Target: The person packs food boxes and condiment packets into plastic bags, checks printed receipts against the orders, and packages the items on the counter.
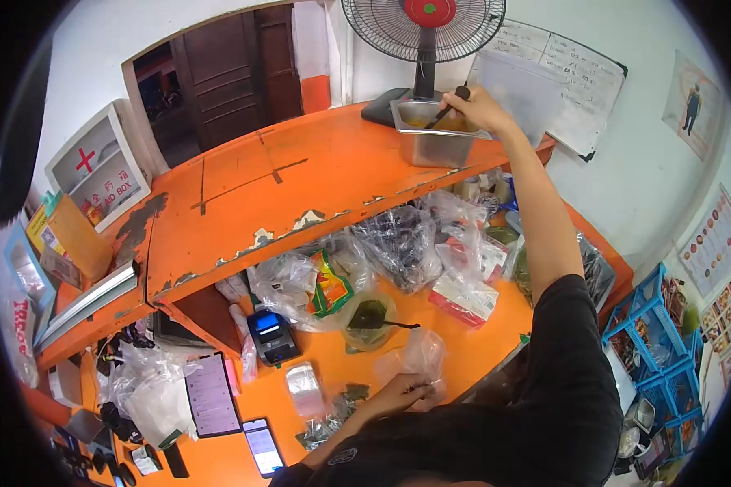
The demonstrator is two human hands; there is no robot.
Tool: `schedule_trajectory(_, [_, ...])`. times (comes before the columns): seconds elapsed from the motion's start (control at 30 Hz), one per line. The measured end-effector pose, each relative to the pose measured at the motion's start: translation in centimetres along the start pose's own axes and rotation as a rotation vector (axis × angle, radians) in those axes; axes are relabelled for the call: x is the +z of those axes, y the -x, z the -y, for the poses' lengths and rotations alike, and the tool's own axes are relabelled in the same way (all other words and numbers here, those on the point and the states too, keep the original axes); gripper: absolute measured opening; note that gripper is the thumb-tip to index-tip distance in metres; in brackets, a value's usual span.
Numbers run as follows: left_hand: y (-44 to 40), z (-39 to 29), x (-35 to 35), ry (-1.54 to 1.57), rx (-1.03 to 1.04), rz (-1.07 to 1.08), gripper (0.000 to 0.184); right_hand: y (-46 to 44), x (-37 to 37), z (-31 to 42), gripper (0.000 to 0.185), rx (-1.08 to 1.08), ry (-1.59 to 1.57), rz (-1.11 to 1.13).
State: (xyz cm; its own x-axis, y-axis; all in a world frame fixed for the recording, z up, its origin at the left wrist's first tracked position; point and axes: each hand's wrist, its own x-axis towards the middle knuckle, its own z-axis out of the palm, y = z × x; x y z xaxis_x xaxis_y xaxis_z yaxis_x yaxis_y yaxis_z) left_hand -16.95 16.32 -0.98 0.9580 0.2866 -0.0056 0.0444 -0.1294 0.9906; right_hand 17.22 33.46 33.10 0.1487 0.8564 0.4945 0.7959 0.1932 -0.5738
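My right hand (pixel 481 109) is closed around the black handle of a ladle (pixel 442 115). Its lower end dips into a deep steel pan (pixel 437 149) with yellowish-orange contents, so the bowl of it is hidden. The pan stands on the raised orange shelf (pixel 300 174). Low in front of my body, my left hand (pixel 404 394) has its fingers closed on a clear plastic bag (pixel 424 357) over the orange counter. Just beyond the bag is a round plastic tub (pixel 379 337) of dark green contents, with a black-handled spoon (pixel 394 325) resting in it.
A fan (pixel 425 73) stands behind the pan. Under the shelf lie plastic packets (pixel 398 243) and a tissue box (pixel 463 299). Card terminal (pixel 273 336), phone (pixel 263 447), and tablet (pixel 213 395) sit on the left. Blue crates (pixel 654 349) stand at right.
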Motion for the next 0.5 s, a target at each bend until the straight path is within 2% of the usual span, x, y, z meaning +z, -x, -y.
schedule_trajectory(0.13, [0.2,-0.3,0.4,0.050,0.022,-0.042,0.019,-0.2,-1.0,-0.3,0.029,-0.017,-0.118,0.050])
schedule_trajectory(0.23, [0.3,-0.2,0.3,0.077,0.009,-0.036,0.020,-0.5,-3.6,-1.0,0.030,0.013,-0.065,0.115])
schedule_trajectory(0.37, [0.2,-0.1,0.2,0.056,-0.007,-0.029,0.021,-0.2,-5.5,-0.3,0.030,0.046,0.133,0.078])
schedule_trajectory(0.5, [0.0,0.0,0.1,0.001,-0.029,-0.002,0.020,-1.2,-3.9,-2.0,0.032,0.021,0.158,-0.015])
